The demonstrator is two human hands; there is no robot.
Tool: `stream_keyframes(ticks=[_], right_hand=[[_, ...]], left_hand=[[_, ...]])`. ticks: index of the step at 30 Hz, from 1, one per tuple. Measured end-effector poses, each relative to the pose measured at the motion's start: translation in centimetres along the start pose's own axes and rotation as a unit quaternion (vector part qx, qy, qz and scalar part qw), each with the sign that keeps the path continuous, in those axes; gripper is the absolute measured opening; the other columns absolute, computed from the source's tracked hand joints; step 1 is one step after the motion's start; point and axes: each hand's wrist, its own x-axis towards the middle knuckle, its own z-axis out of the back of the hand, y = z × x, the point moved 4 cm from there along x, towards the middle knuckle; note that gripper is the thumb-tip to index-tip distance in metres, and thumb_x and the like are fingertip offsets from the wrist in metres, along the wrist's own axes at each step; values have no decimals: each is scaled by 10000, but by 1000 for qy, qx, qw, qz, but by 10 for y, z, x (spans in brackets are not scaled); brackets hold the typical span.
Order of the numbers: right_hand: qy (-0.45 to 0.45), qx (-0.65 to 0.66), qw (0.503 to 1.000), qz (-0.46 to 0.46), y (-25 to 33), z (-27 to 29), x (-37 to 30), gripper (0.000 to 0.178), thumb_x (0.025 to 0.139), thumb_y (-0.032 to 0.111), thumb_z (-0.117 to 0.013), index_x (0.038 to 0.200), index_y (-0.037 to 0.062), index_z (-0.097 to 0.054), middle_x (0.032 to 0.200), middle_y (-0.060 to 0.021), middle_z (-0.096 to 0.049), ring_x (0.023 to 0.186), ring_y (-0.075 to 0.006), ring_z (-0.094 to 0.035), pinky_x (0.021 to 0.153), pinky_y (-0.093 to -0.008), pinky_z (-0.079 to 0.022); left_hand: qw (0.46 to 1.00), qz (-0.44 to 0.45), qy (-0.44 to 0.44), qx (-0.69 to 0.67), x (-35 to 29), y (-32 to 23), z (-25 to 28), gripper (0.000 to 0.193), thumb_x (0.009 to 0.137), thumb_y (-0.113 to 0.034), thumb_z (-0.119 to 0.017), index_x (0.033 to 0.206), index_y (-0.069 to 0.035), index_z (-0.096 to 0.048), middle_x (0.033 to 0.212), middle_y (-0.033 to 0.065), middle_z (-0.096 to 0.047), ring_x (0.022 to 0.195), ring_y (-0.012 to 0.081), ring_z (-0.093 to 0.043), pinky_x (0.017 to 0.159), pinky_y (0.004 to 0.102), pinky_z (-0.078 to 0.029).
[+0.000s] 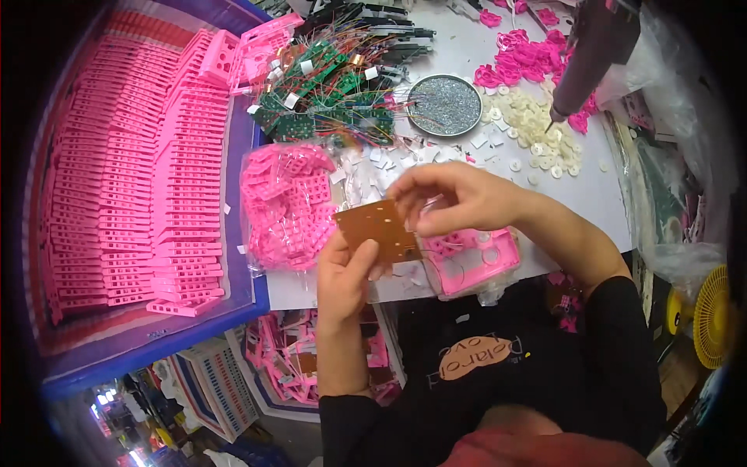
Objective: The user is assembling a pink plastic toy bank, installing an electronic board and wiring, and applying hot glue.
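A brown circuit board with small holes is held up over the near edge of the table. My left hand grips it by its lower left side, thumb lying on the brown face. My right hand is at the board's right edge, its fingers curled and thumb drawn in; whatever they pinch is hidden. Just beneath the right hand lies a pink plastic housing with round openings, and thin wires run across it.
A blue-rimmed crate on the left holds stacked pink frames. Around the table are a bag of pink parts, wired green boards, a round tin of grey granules, white discs and pink pieces. A dark tool hangs at upper right.
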Motion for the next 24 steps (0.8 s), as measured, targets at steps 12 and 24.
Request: stream_keyframes(ticks=[12, 24], right_hand=[[-41, 87, 990, -105, -78, 2, -8, 285, 1017, 271, -597, 1127, 19, -671, 845, -48, -672, 665, -107, -628, 612, -246, -521], [28, -246, 923, -293, 19, 46, -160, 280, 990, 246, -602, 1104, 14, -712, 822, -89, -681, 703, -173, -652, 670, -301, -531]], left_hand=[[986, -53, -19, -158, 7, 21, -15, 350, 1048, -157, -486, 1363, -12, -444, 1055, 221, -672, 594, 214, -621, 536, 311, -550], [979, -94, -55, 172, -33, 30, -15, 238, 1048, -110, -473, 1248, 16, -499, 1002, 153, -694, 668, 132, -619, 540, 230, -479]])
